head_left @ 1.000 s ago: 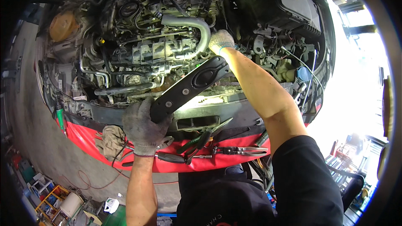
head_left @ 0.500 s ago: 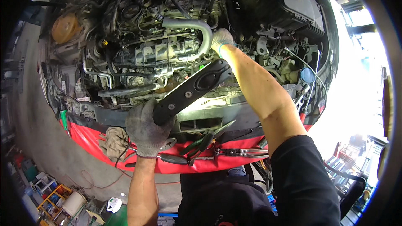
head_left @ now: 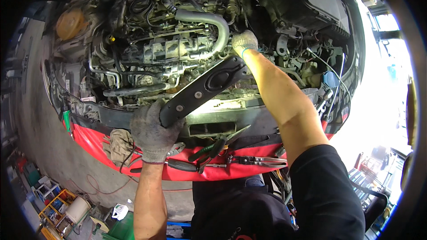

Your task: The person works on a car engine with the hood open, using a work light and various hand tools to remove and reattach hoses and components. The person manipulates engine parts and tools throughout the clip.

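Gripping flat black metal bracket (head_left: 202, 91): knit-gloved left hand (head_left: 151, 131) fingers wrapped; right hand (head_left: 244, 42) fingers hidden.

bay: hoses (head_left: 133, 91) and pipe (head_left: 209, 20) are crowding my reach | ledge: pliers (head_left: 218, 144) are lying across it

The front edge of the car (head_left: 213, 126) is like a shelf here. A red cover (head_left: 89, 144) hangs over it, running from the left to the right. A crumpled rag (head_left: 118, 146) lies on the cover at the left. Near the middle lie pliers with green handles (head_left: 209, 147) and a tool with a fat black handle (head_left: 180, 165). To their right lie long thin pliers (head_left: 255, 161), flat on the red cover.
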### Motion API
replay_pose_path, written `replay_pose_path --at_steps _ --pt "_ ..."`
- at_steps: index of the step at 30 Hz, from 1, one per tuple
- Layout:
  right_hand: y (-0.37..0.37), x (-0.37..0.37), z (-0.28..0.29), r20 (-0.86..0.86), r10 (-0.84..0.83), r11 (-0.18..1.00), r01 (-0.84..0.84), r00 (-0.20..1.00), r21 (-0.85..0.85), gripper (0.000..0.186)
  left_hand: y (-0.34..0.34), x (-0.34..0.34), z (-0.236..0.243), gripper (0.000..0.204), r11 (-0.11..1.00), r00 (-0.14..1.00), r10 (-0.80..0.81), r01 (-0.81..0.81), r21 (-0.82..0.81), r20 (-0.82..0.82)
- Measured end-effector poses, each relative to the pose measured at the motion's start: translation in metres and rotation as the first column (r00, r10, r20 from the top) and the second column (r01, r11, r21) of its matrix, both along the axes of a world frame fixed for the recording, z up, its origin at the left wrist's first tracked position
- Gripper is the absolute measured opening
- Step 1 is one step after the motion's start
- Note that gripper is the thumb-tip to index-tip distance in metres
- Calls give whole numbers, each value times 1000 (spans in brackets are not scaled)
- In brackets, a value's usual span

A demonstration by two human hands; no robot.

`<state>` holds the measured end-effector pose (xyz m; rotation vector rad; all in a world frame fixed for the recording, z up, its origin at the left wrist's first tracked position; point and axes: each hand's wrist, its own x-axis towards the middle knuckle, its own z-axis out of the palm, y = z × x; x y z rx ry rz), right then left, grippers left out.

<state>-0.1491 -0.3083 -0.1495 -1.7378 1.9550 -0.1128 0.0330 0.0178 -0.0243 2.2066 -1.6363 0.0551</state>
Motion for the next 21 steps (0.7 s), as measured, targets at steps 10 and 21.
replay_pose_path --at_steps 10,21 --pt "-24 9 -29 -332 556 816 -577 762 44 30 0 -2 -4 66 998 998 50 -49 36 -24" --pt "-22 20 -43 -293 441 868 -486 849 -103 28 4 -2 -6 71 998 998 55 -54 34 -26"
